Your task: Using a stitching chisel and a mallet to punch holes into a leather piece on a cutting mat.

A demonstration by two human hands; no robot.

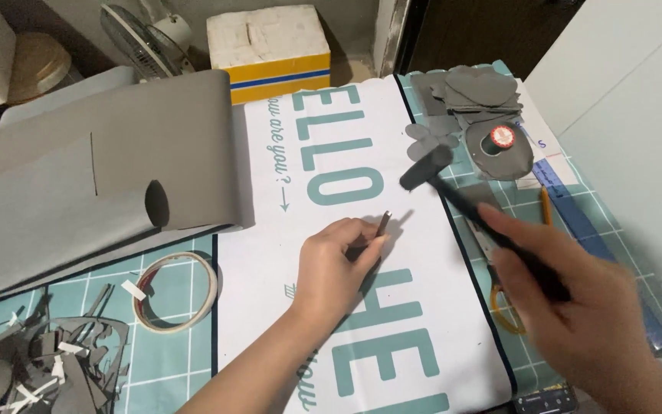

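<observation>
Left hand (339, 264) pinches a small dark strip (384, 224) upright against the white banner (423, 307) mid-table; right hand (576, 307) is wrapped around a dark hammer (427, 169), raised just right of it. I'd keep fingertips low on the strip and tap lightly, squarely. The strip looks thin, narrow, grey-black, slightly tilted.

Left hand (339, 264): bare, no ring or glove; short, unpainted nails.
Left forearm: bare to the near edge, no sleeve or watch.
Right hand (576, 307): bare, blurred; no ring visible.
Right wrist: bare where it shows.
</observation>
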